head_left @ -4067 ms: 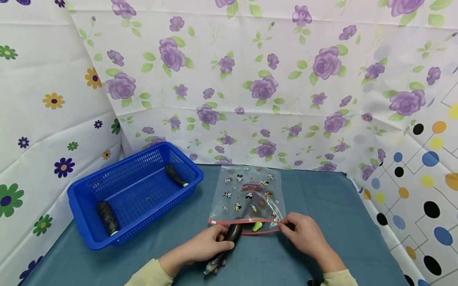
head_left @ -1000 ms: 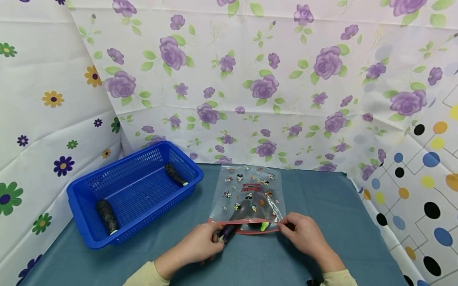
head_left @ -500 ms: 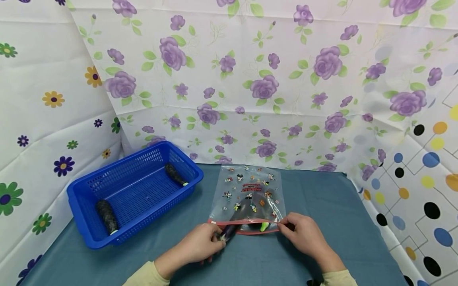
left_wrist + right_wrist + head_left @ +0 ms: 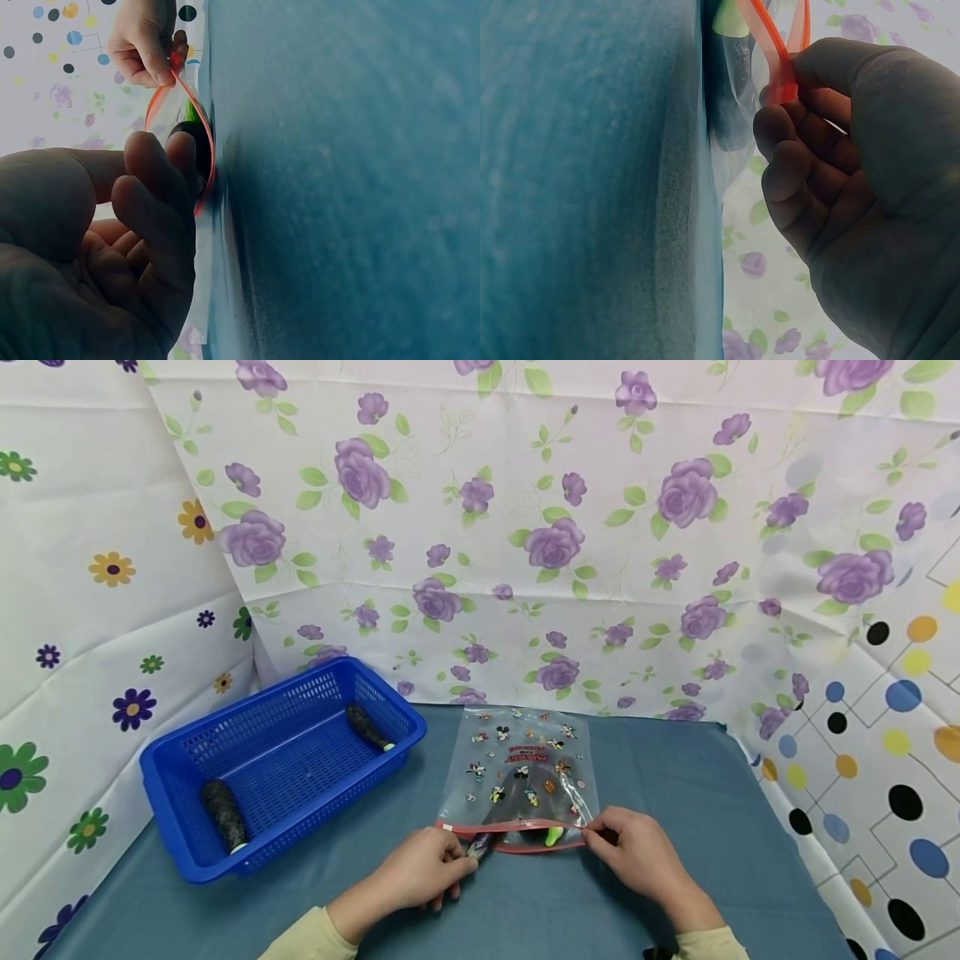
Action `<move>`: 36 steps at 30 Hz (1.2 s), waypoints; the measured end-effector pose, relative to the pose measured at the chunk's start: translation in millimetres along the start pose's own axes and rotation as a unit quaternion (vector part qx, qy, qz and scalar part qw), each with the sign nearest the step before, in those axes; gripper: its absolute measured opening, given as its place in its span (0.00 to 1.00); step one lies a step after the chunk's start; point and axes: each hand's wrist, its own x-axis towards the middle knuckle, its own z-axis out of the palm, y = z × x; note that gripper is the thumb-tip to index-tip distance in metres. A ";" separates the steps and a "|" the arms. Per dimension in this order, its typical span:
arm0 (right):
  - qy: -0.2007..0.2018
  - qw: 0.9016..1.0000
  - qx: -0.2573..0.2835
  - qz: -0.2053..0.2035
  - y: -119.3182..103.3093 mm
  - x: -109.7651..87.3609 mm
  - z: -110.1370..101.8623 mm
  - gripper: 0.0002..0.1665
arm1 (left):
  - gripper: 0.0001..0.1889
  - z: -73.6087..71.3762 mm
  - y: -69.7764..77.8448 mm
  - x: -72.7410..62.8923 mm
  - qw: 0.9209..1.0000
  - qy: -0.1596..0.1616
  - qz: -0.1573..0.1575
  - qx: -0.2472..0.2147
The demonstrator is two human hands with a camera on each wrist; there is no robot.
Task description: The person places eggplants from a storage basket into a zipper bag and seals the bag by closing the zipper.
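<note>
My left hand [image 4: 420,872] is at the left end of the bag's mouth, fingers curled, pinching the stem end of a long dark eggplant [image 4: 478,845]. Most of that eggplant lies inside a clear zip bag [image 4: 468,793] with cartoon prints and a red zip edge. Pinched in my right hand [image 4: 641,852] is the right corner of the mouth, and the left wrist view shows the red rim [image 4: 209,142] standing apart as a loop. A bright green stem [image 4: 554,836] of another dark vegetable shows in the opening. In the right wrist view, thumb and fingers hold the red edge [image 4: 782,90].
A blue perforated basket [image 4: 281,693] stands to the left, holding two dark vegetables with pale tips, one near [image 4: 223,814] and one far [image 4: 366,727]. Blue-green cloth [image 4: 660,760] covers the table. Patterned cloth walls [image 4: 450,527] enclose the back and sides.
The eggplant has slid deeper into the bag, leaving only its stem end outside. My left hand first went along with it, then its thumb shifted slightly. My right hand has stayed put.
</note>
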 end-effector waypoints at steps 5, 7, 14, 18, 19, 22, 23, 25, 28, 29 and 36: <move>0.003 1.000 0.002 -0.004 -0.6 0.2 -0.5 0.14 | 0.16 0.5 -1.0 0.7 1.000 0.006 0.005 -0.005; 0.003 1.000 0.001 -0.002 -0.8 0.3 -0.4 0.14 | 0.16 0.6 -1.3 1.3 1.000 0.008 0.008 -0.006; -0.007 1.000 -0.003 0.008 -0.2 0.2 -0.8 0.13 | 0.07 1.9 -2.4 2.4 0.999 0.007 0.004 -0.034; -0.008 1.000 -0.004 0.008 -0.2 0.8 -1.0 0.13 | 0.06 2.1 -2.5 3.7 0.999 0.006 0.000 -0.038; -0.007 1.000 -0.004 0.009 -0.3 0.8 -1.1 0.13 | 0.06 2.0 -2.5 4.1 0.999 0.005 0.000 -0.037; -0.005 1.000 -0.004 0.007 -0.9 0.7 -1.7 0.13 | 0.06 2.0 -2.5 5.0 0.999 0.007 0.001 -0.034; -0.004 1.000 -0.004 0.007 -1.1 0.5 -1.8 0.13 | 0.06 2.1 -2.4 5.4 0.999 0.008 0.002 -0.032; -0.004 1.000 -0.004 0.008 -1.6 0.3 -2.2 0.13 | 0.07 2.2 -2.2 6.5 1.000 0.008 0.006 -0.024; -0.005 1.000 -0.003 0.010 -2.5 0.3 -2.5 0.14 | 0.10 2.6 -1.5 8.4 1.000 0.010 0.012 -0.012; -0.006 1.000 -0.002 0.012 -2.7 0.4 -2.5 0.14 | 0.11 2.7 -1.3 9.0 1.000 0.010 0.013 -0.009; -0.006 1.000 0.001 0.015 -4.7 0.7 -2.6 0.14 | 0.18 3.1 -2.5 12.6 0.999 0.021 0.023 0.017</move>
